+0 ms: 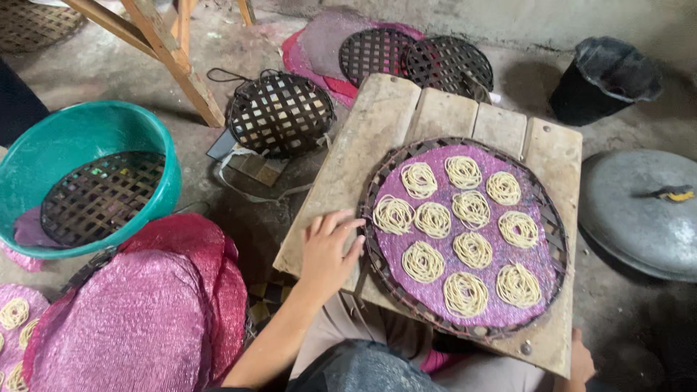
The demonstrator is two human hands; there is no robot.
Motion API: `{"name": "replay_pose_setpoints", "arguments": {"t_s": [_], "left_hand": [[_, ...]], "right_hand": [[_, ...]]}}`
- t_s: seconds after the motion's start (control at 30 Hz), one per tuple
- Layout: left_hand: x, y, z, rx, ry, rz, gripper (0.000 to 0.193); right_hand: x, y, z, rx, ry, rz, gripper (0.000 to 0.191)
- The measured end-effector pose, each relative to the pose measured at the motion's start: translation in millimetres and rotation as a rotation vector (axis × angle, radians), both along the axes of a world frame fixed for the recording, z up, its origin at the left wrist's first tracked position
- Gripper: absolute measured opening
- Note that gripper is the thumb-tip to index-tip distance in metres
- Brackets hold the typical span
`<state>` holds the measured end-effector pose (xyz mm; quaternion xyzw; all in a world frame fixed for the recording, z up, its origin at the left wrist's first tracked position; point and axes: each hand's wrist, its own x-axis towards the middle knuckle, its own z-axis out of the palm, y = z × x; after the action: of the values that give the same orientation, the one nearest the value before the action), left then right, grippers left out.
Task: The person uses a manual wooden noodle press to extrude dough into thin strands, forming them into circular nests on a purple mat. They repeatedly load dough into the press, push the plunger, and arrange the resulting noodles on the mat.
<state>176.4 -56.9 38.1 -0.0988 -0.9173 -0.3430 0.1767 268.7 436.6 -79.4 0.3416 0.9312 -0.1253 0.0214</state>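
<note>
At the far left, near 9 o'clock, a teal plastic basin (pixel 87 174) stands on the concrete floor (pixel 94 65) with a dark woven lattice tray (pixel 102 196) lying inside it. Below it, toward 7 o'clock, there is a pile of pink mesh mats (pixel 145 312), and at the very left edge some pale noodle nests (pixel 13 313) lie on another such mat. Above, around 11 o'clock, a wooden frame leg (pixel 170 54) crosses the view at a slant, and just right of it one more round lattice tray (pixel 279 112) rests on the floor.

The left hand (pixel 330 254) comes up from 6 o'clock and lies flat on the wooden board (pixel 435 116), palm down. Its fingers (pixel 341 225) are slightly spread and stretched — the fingertips touch the left rim of the round woven tray (pixel 374 250), but they pinch nothing. This tray lies on the board, a little right of the centre of the view, and it carries a purple mesh mat (pixel 443 181) with ten coiled noodle nests (pixel 472 250) set apart from each other.

At 12 o'clock two more lattice trays (pixel 417 58) lie on pink mats. The right hand (pixel 581 359) shows only partly at 5 o'clock, at the lower edge of the board — I cannot tell how its fingers are. At 2 o'clock stands a black bucket (pixel 602 80), and at 3 o'clock lies a grey metal lid (pixel 639 210).
</note>
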Motion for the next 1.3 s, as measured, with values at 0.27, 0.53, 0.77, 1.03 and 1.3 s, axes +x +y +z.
{"name": "replay_pose_setpoints", "arguments": {"t_s": [0.27, 0.53, 0.77, 1.03, 1.3], "left_hand": [[-8.8, -81.2, -41.7, 0.211, 0.159, 0.314, 0.036], [100.0, -237.1, -157.5, -0.358, -0.666, 1.177, 0.108], [91.5, -279.7, -146.4, -0.545, -0.453, 1.022, 0.058], [23.6, -287.8, -94.0, -0.606, -0.722, 1.199, 0.034], [-9.1, -149.2, 53.0, -0.434, -0.295, 0.612, 0.037]], "right_hand": [[-39.1, -18.6, 9.8, -0.005, 0.204, -0.178, 0.054], [-16.5, -25.7, -5.8, 0.02, 0.67, -0.317, 0.051], [-2.2, -25.3, -1.4, 0.168, 0.822, -0.223, 0.055], [-0.5, -30.9, 14.5, 0.066, 0.829, -0.37, 0.056], [6.3, -25.3, 14.9, 0.036, 0.95, -0.308, 0.053]]}}
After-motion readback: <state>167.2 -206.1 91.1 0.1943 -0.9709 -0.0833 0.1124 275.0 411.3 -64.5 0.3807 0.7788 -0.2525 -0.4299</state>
